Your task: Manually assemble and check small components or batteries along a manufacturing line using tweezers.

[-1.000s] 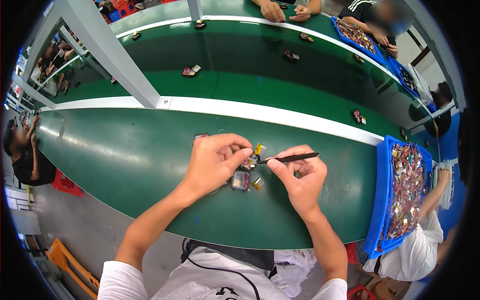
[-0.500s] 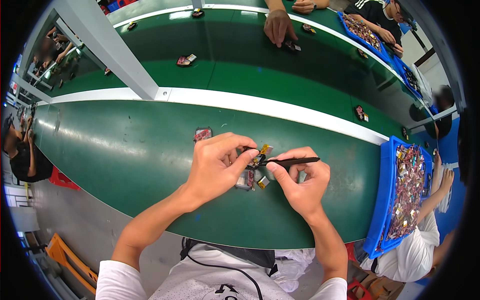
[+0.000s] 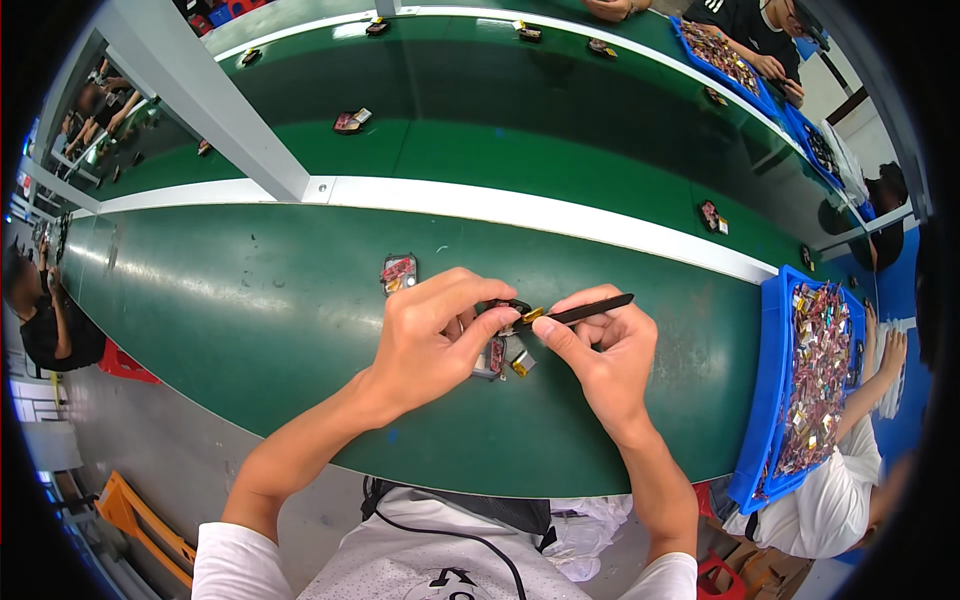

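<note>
My left hand [image 3: 430,335] is closed in a pinch on a small black device housing [image 3: 517,304], held just above the green bench. My right hand [image 3: 610,355] grips slim black tweezers [image 3: 603,307], their blunt end pointing up to the right. Its thumb and fingertip are at a small yellow-edged battery [image 3: 533,314] beside the housing. Fingers partly hide the housing's inside and the tweezer tips. Below the hands lies another open housing [image 3: 487,364], partly covered, with a silver and yellow battery [image 3: 521,364] next to it. A third open housing with red wiring [image 3: 398,271] rests beyond my left hand.
At the right stands a blue tray [image 3: 757,400] heaped with small batteries and red wires. A white rail [image 3: 520,215] and a grey post [image 3: 215,100] separate the bench from a green conveyor [image 3: 440,150] carrying several devices. Co-workers sit at the right, far side and left.
The yellow-edged battery has come down against the housing, and the tweezers now tilt more steeply. A co-worker's reaching hand has left the conveyor, where a device lies. The view has shifted slightly.
</note>
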Motion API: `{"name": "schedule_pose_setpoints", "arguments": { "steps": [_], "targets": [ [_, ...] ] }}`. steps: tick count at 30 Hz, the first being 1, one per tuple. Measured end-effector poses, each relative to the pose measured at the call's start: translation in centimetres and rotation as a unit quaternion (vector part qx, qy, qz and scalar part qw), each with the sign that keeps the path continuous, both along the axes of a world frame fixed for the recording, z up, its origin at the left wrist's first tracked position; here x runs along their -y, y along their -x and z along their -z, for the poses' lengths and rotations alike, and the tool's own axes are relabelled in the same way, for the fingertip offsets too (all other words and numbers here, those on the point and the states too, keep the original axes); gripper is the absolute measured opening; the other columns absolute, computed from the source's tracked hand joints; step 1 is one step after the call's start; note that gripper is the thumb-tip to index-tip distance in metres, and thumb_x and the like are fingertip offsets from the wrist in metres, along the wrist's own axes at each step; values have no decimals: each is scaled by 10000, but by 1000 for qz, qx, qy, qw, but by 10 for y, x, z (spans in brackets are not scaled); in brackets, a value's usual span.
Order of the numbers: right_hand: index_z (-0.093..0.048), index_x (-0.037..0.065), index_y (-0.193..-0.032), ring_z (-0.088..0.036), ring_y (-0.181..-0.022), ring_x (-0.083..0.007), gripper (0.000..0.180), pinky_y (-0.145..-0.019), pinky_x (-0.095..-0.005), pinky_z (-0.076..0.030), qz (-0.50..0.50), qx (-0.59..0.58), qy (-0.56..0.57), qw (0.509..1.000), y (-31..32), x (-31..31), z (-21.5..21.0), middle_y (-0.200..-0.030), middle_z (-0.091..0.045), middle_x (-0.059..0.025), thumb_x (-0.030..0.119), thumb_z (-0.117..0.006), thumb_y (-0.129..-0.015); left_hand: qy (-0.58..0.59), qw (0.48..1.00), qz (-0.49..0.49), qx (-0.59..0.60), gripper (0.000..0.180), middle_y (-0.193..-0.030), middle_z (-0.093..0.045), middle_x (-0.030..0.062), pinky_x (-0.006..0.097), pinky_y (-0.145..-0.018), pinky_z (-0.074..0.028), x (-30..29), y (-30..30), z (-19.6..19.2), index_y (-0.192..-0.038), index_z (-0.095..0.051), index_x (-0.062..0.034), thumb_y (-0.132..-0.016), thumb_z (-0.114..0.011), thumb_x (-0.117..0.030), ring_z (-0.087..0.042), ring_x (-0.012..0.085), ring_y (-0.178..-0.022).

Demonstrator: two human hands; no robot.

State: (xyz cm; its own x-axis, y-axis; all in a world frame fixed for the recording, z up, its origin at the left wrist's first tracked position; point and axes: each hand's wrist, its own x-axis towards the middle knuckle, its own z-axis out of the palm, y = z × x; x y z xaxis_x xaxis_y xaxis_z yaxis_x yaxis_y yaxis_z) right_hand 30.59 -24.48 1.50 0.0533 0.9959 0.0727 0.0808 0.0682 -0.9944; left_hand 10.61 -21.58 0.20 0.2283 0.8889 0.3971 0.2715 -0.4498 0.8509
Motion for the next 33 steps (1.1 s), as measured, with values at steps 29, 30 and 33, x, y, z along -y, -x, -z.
{"name": "schedule_pose_setpoints", "arguments": {
  "steps": [29,30,33],
  "targets": [
    [-725,7,-848,-411,-463,19,149,-432,-188,-269,44,59,-122,990,4,5,5,-736,-725,-31,-4,-858,-782,341,896,104,264,246,-871,-695,152,277,-555,-606,-4,2,0,-1161,-628,80,-1031,-616,-129,-736,214,-660],
    [-725,7,-848,-411,-463,19,149,-432,-188,-269,44,59,-122,990,5,5,5,-736,-725,-31,-4,-858,-782,341,896,102,266,243,-869,-697,151,277,-554,-604,-4,1,0,-1160,-629,80,-1030,-616,-126,-736,213,-662],
    [-724,5,-850,-420,-452,15,153,-432,-185,-283,46,76,-164,982,6,5,6,-766,-750,-50,-10,-858,-776,339,897,97,265,237,-867,-701,151,276,-549,-598,-3,2,0,-1158,-631,80,-1027,-619,-118,-734,208,-660]
  ]
}}
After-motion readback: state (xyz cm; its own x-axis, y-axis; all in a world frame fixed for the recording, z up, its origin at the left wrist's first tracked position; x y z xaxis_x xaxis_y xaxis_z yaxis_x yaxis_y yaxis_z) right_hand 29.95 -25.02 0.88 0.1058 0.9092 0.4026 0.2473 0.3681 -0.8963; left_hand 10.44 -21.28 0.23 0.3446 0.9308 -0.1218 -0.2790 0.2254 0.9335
